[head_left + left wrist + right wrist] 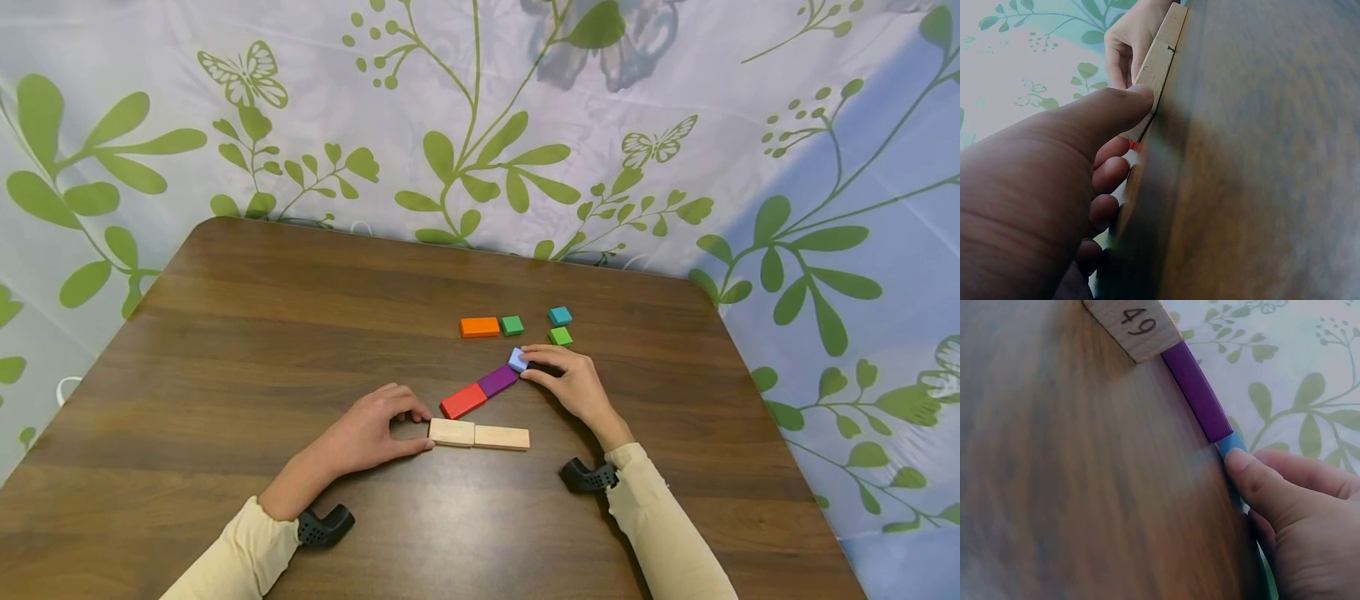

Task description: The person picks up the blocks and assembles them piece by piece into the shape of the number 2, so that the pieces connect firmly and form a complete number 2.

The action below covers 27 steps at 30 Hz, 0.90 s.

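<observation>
Both angled inward, left hand (pixel 369 430) pinches a wooden block (pixel 452 432), right hand (pixel 574 382) a pale-blue block (pixel 516 360)

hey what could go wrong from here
The right hand pinches the light blue block beside the purple block; a push might skew the latter from the red block. The left hand holds the left wooden block; a twist could break its line with the right wooden block. The right hand might also bump the nearby lime green block.
</observation>
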Available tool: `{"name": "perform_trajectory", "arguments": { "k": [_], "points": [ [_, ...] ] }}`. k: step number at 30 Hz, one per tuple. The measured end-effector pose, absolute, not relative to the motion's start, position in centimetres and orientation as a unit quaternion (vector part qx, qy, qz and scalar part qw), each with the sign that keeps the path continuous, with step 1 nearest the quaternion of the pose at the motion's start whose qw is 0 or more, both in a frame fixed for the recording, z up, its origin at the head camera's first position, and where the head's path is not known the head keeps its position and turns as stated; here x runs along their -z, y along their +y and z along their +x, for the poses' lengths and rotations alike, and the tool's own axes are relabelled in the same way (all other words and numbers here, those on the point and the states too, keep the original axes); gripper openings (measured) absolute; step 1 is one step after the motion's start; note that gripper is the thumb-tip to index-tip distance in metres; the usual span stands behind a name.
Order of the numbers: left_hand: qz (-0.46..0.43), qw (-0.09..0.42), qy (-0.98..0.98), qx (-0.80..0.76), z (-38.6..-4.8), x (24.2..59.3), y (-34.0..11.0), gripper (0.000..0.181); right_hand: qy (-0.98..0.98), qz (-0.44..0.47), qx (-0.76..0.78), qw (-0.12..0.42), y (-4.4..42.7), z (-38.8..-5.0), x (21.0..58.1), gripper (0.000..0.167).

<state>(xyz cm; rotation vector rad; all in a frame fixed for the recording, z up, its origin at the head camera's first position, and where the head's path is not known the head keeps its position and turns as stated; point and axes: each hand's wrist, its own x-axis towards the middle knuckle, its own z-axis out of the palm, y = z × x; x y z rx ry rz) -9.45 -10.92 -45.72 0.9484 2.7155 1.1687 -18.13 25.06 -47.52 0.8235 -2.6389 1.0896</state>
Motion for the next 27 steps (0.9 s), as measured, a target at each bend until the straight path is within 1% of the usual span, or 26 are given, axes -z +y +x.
{"name": "perform_trajectory", "arguments": {
  "k": [14, 27],
  "points": [
    [0.3, 0.029, 0.875, -0.38, -9.42, 45.6, -10.9, 0.026, -0.894, 0.259, -0.36, 0.069, 25.0, -17.82, 47.33, 0.037],
    [0.301, 0.026, 0.876, -0.376, -9.4, 45.77, -10.81, 0.026, -0.89, 0.27, -0.361, 0.065, 25.16, -17.94, 47.51, 0.039]
  ]
}}
